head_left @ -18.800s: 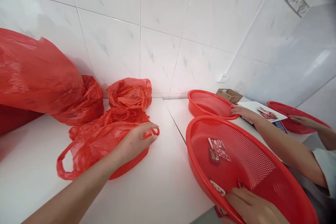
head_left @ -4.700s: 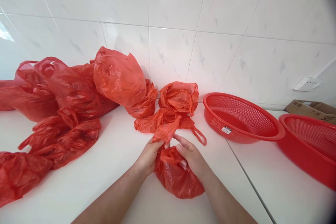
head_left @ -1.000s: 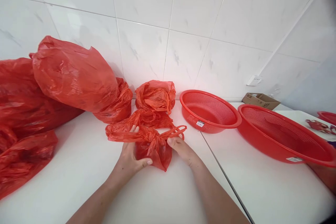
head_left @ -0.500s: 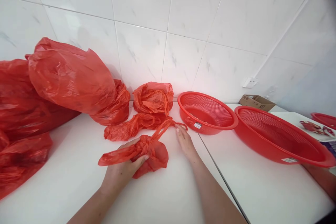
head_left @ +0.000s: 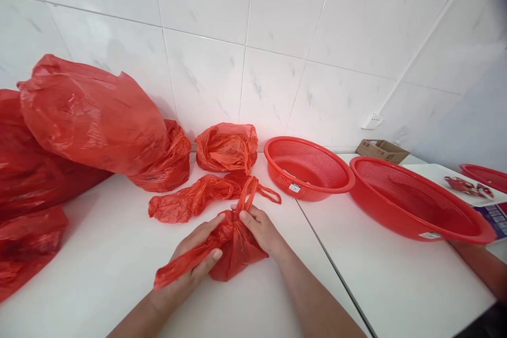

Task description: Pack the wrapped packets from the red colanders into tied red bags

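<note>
A small red plastic bag point(head_left: 240, 256), gathered at its neck, is between my hands just above the white table. My left hand point(head_left: 194, 253) wraps its left side, thumb on the front, and one limp handle of the bag lies across the palm. My right hand point(head_left: 259, 227) pinches the gathered neck at the upper right, where the other handle sticks up. What the bag contains cannot be made out. Directly behind lies a crumpled red plastic bag point(head_left: 178, 202), with a loop reaching to the right. Beyond that sits a fuller red bag point(head_left: 225, 150) by the wall.
Large stuffed red bags point(head_left: 91, 116) pile up at the left. To the right stand a red colander point(head_left: 312, 185) and a larger red basin point(head_left: 412, 216). Behind them is a cardboard box point(head_left: 382, 152). Another person's forearm point(head_left: 475, 264) shows at the right edge.
My right hand has moved left from the handle's end to the bag's neck and closed there. The bag has turned more upright, and its left handle hangs lower. The view has shifted slightly.
</note>
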Demonstrator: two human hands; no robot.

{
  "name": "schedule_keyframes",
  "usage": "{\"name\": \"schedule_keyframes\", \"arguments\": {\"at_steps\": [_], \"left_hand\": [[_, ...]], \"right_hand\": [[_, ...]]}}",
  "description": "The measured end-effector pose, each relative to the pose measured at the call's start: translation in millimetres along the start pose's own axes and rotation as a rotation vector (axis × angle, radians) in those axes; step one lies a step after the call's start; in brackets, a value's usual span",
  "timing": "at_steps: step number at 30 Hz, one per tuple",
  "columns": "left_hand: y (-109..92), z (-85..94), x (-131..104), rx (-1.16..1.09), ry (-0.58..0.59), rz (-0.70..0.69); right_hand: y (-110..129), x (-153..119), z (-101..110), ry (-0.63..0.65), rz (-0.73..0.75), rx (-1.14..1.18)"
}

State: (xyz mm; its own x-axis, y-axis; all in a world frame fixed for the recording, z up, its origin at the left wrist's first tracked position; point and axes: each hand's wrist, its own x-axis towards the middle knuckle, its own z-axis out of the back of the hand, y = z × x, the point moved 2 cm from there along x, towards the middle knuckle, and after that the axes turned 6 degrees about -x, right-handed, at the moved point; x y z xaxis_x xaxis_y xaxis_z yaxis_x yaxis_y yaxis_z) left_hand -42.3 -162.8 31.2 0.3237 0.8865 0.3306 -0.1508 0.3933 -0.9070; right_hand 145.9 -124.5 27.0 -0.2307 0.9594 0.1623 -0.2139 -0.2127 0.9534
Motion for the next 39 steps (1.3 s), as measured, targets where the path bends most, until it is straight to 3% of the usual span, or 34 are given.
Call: {"name": "schedule_keyframes", "arguments": {"at_steps": [6,10,14,19,22,24,29,34,39], "left_hand": [[1.2,5.0,0.4,0.182,0.076,-0.143],[3.4,3.0,-0.6,0.258,0.135,-0.202],[4.9,7.9,-1.2,0.354,0.04,-0.217],[3.3,17.2,-0.9,0.526,-0.163,-0.4],[-3.2,13.6,-3.0,0.561,-0.147,-0.527],[-8.3,10.1,-5.0,0.563,-0.129,-0.568],[-10.9,7.3,-7.7,0.56,-0.185,-0.5],[-4.1,5.6,-6.7,0.354,-0.16,-0.396],[-0.1,2.0,-5.4,0.301,-0.145,-0.264]], "right_hand": [[-5.2,2.4,-6.5,0.015,-0.099,0.297],[-1.1,1.6,-5.0,0.001,-0.082,0.325],[4.1,0.2,-3.3,-0.071,-0.077,0.266],[-2.8,4.2,-4.0,-0.204,-0.149,0.245],[-8.7,8.0,-3.7,-0.274,-0.185,0.155],[-8.0,9.6,-0.6,-0.297,-0.122,0.048],[7.8,5.6,12.6,-0.262,0.059,-0.126],[20.8,-2.0,8.9,-0.025,-0.04,0.072],[22.4,-3.8,-0.7,0.0,-0.047,0.296]]}}
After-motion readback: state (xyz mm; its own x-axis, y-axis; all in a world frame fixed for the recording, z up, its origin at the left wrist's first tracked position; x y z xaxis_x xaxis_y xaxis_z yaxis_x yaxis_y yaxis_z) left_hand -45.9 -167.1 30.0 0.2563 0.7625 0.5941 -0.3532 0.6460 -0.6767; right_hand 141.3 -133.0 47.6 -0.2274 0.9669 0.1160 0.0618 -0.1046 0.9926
